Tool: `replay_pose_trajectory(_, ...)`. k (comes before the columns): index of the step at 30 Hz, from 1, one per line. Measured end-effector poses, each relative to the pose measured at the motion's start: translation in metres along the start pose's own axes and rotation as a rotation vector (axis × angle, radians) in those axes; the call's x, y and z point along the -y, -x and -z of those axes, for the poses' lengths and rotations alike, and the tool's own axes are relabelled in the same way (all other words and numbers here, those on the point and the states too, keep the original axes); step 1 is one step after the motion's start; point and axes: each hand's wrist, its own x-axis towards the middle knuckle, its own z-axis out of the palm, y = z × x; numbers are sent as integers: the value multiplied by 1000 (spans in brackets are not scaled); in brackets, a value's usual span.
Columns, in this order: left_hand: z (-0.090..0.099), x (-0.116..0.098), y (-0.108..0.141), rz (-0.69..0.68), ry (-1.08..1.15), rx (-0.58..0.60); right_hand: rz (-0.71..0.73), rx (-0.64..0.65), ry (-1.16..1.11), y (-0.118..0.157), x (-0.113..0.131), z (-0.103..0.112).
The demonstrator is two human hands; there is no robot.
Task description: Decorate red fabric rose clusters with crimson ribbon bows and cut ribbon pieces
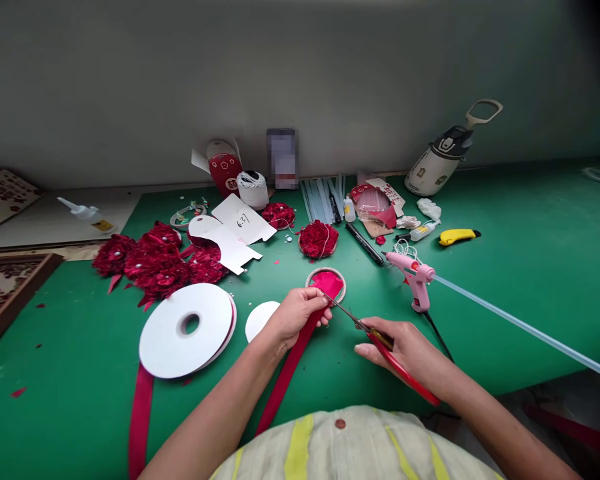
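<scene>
My left hand [303, 312] pinches the end of a red ribbon [291, 377], which runs down toward my shirt. In my right hand [405, 350] are red-handled scissors [397, 370], their blades reaching to the ribbon end at my left fingertips. Just beyond that hand lies a tape ring [344, 287] with red pieces [329, 283] inside it. To the left a large white ribbon spool [165, 333] rests on the table, and a white disc [261, 320] sits partly behind my left wrist.
A pink glue gun [417, 280] with a long glue stick stands at the right, near a yellow cutter [457, 237]. Red ribbon flowers [155, 263] and white cards [240, 223] lie at the back left. A bottle [435, 163] and phone [283, 159] stand by the wall.
</scene>
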Motion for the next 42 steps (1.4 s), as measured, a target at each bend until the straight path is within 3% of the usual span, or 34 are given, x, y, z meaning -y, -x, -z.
replay_pose_trajectory(16, 8, -1, 0, 33, -2, -50, 8, -73, 72, -19, -15, -6)
replay_pose_trajectory(21, 18, -6, 3, -45, 99, -129, -33, -56, 83, -17, -11, 0)
replay_pose_trajectory(29, 10, -4, -1, -121, 214, -182, -7, -14, 1, -6, -2, 1)
replay_pose_trajectory(35, 15, -3, 6, -176, 211, -230, -22, 7, 5, -10, 1, -5)
replay_pose_trajectory(42, 14, -11, 14, -189, 162, -116, -23, 34, 13, -16, 1, -2)
